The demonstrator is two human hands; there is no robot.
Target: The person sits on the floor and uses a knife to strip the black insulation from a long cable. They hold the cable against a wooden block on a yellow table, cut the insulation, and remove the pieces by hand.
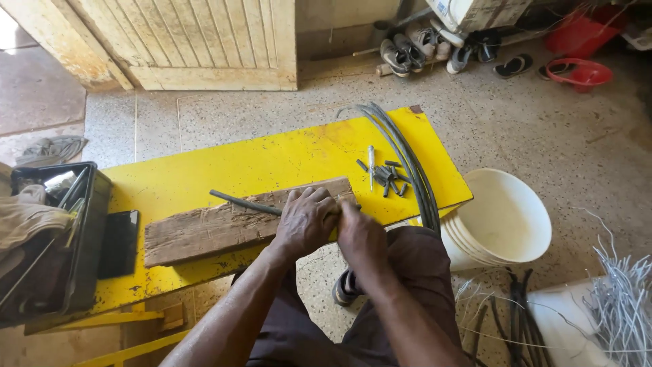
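My left hand [305, 221] presses down on a dark grey cable [241, 202] that lies across a rough wooden plank [204, 228] on a yellow bench [272, 160]. My right hand [360, 234] is closed right beside it at the plank's right end; what it grips is hidden by the fingers. Several short cut pieces of cable [388, 178] and a thin white tool [371, 166] lie on the bench beyond the hands. A bundle of long grey cables [411, 160] curves over the bench's right end.
A stack of white buckets [506, 217] stands to the right of the bench. Stripped wires [621, 306] lie at the lower right. A black crate [81, 231] and a dark phone [119, 241] sit at the bench's left end. Shoes [421, 47] and red basins [577, 71] lie near the far wall.
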